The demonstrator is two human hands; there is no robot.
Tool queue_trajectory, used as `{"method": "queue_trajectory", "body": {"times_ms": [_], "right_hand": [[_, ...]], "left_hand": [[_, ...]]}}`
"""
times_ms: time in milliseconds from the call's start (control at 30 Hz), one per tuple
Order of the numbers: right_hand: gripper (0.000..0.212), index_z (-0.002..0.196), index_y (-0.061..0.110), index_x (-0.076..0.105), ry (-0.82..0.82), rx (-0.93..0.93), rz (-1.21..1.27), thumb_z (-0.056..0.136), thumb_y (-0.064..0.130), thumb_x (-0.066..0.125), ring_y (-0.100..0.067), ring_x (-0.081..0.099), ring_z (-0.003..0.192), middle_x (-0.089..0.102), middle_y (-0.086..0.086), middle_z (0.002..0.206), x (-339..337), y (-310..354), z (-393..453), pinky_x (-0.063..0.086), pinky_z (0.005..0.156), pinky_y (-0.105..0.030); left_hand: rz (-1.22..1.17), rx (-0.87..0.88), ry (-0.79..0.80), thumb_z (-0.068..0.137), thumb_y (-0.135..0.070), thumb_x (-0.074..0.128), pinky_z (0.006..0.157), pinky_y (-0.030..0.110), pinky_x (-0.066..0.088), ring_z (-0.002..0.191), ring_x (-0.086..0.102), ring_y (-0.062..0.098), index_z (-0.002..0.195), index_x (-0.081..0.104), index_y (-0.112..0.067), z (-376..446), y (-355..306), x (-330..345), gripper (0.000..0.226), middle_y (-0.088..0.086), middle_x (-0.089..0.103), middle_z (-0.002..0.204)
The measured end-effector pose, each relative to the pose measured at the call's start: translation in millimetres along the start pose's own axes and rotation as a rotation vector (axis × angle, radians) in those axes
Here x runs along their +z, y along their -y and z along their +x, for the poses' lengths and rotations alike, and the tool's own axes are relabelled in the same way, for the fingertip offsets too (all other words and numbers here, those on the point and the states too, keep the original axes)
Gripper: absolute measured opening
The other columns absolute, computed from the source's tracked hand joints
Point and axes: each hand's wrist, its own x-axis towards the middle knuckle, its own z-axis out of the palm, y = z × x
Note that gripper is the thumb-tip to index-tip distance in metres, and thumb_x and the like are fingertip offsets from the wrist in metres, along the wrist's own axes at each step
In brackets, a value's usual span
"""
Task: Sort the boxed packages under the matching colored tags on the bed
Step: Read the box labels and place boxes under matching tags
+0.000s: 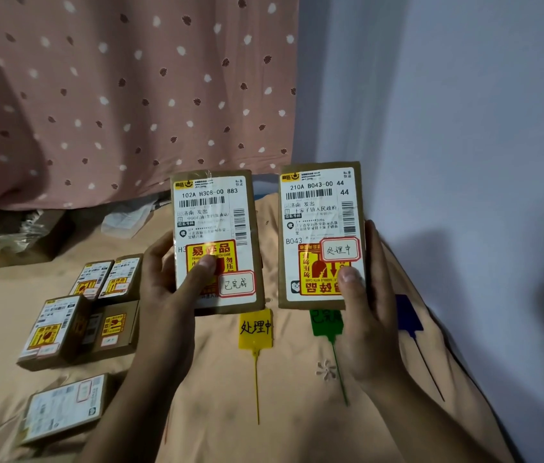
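Observation:
My left hand (170, 282) grips a brown boxed package (215, 228) upright, its white label facing me with a red-edged sticker at the lower right. My right hand (369, 302) grips a second boxed package (320, 222), also upright, with a red-edged sticker near its middle right. Both are held above the bed, side by side. Below them on the bedsheet lie a yellow tag (255, 329), a green tag (325, 324) partly hidden by my right hand, and a blue tag (409, 315) at the right.
Several more boxed packages (60, 329) lie on the peach bedsheet (223, 389) at the left, one (63, 407) near the front. A dotted pink curtain (123, 95) hangs behind. A white wall (464, 128) runs along the right. Clutter (13, 232) sits at the far left.

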Motion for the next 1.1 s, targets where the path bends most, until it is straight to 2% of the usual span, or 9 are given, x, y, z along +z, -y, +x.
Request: {"method": "queue_trajectory", "body": {"times_ms": [100, 267, 433, 600, 667, 767, 933, 1033, 1100], "right_hand": [[0.046, 0.132, 0.043, 0.037, -0.001, -0.003, -0.007, 0.088, 0.031, 0.045, 0.005, 0.062, 0.108, 0.061, 0.036, 0.116, -0.8, -1.8, -1.3, 0.054, 0.074, -0.014], [0.063, 0.141, 0.032, 0.036, 0.010, 0.005, -0.009, 0.081, 0.047, 0.049, 0.000, 0.062, 0.110, 0.059, 0.023, 0.127, 2.0, -5.7, -2.5, 0.055, 0.076, -0.016], [0.057, 0.143, 0.031, 0.036, 0.016, 0.059, 0.006, 0.086, 0.033, 0.046, 0.001, 0.064, 0.106, 0.061, 0.016, 0.126, 4.2, -15.5, -2.8, 0.054, 0.073, -0.014], [0.057, 0.142, 0.033, 0.036, 0.014, 0.123, -0.003, 0.086, 0.034, 0.048, 0.000, 0.066, 0.103, 0.063, 0.017, 0.121, 5.6, -27.5, -2.6, 0.054, 0.071, -0.014], [0.057, 0.144, 0.031, 0.035, 0.006, 0.146, -0.012, 0.090, 0.035, 0.054, 0.001, 0.067, 0.101, 0.063, 0.017, 0.119, 6.6, -33.5, -2.5, 0.053, 0.071, -0.013], [0.053, 0.145, 0.028, 0.035, 0.010, 0.195, -0.026, 0.094, 0.030, 0.051, 0.000, 0.067, 0.101, 0.062, 0.013, 0.124, 9.4, -46.0, -2.5, 0.053, 0.071, -0.013], [0.049, 0.146, 0.026, 0.034, 0.017, 0.253, -0.060, 0.098, 0.019, 0.044, -0.003, 0.066, 0.104, 0.060, 0.006, 0.130, 11.9, -74.8, -2.7, 0.053, 0.075, -0.015], [0.055, 0.145, 0.027, 0.035, -0.004, 0.280, -0.100, 0.092, 0.029, 0.049, -0.005, 0.064, 0.110, 0.059, 0.004, 0.133, 11.0, -92.2, 0.1, 0.054, 0.082, -0.019], [0.058, 0.145, 0.027, 0.037, -0.023, 0.319, -0.109, 0.088, 0.033, 0.048, -0.012, 0.062, 0.115, 0.057, 0.002, 0.136, 9.2, -103.9, 3.6, 0.056, 0.090, -0.033]], "left_hand": [[0.006, -0.004, 0.002, 0.071, -0.024, 0.063, 0.057, 0.023, 0.058, 0.087, 0.075, 0.016, 0.113, 0.052, -0.038, -1.1, -0.2, -1.8, 0.045, -0.001, 0.070, 0.111], [0.022, -0.003, -0.003, 0.072, -0.024, 0.064, 0.057, 0.023, 0.058, 0.088, 0.075, 0.015, 0.113, 0.051, -0.039, -2.1, 2.4, -6.1, 0.045, -0.001, 0.069, 0.113], [0.023, -0.014, -0.033, 0.077, -0.020, 0.064, 0.057, 0.023, 0.058, 0.088, 0.075, 0.016, 0.116, 0.051, -0.038, 0.2, 5.5, -17.4, 0.045, 0.001, 0.068, 0.117], [0.027, -0.047, -0.093, 0.076, -0.022, 0.066, 0.062, 0.028, 0.061, 0.093, 0.074, 0.019, 0.110, 0.052, -0.044, 2.7, 18.7, -38.9, 0.043, 0.001, 0.070, 0.114], [0.009, -0.066, -0.105, 0.066, -0.031, 0.075, 0.061, 0.027, 0.061, 0.090, 0.075, 0.018, 0.110, 0.052, -0.043, 3.1, 25.1, -46.3, 0.051, 0.002, 0.071, 0.112], [0.018, -0.086, -0.096, 0.039, -0.054, 0.090, 0.063, 0.027, 0.060, 0.091, 0.075, 0.018, 0.114, 0.055, -0.038, 5.0, 36.4, -58.0, 0.084, 0.000, 0.074, 0.108], [-0.019, -0.159, -0.122, 0.032, -0.055, 0.093, 0.061, 0.027, 0.060, 0.088, 0.075, 0.019, 0.123, 0.053, -0.029, 11.5, 54.8, -79.9, 0.103, 0.001, 0.075, 0.106], [-0.018, -0.184, -0.183, 0.042, -0.049, 0.091, 0.061, 0.027, 0.059, 0.088, 0.075, 0.017, 0.132, 0.049, -0.020, 17.0, 69.2, -94.6, 0.103, 0.006, 0.074, 0.110], [-0.032, -0.215, -0.217, 0.061, -0.033, 0.080, 0.060, 0.026, 0.060, 0.086, 0.075, 0.016, 0.134, 0.046, -0.018, 21.5, 83.7, -106.6, 0.081, 0.010, 0.070, 0.115]]}}
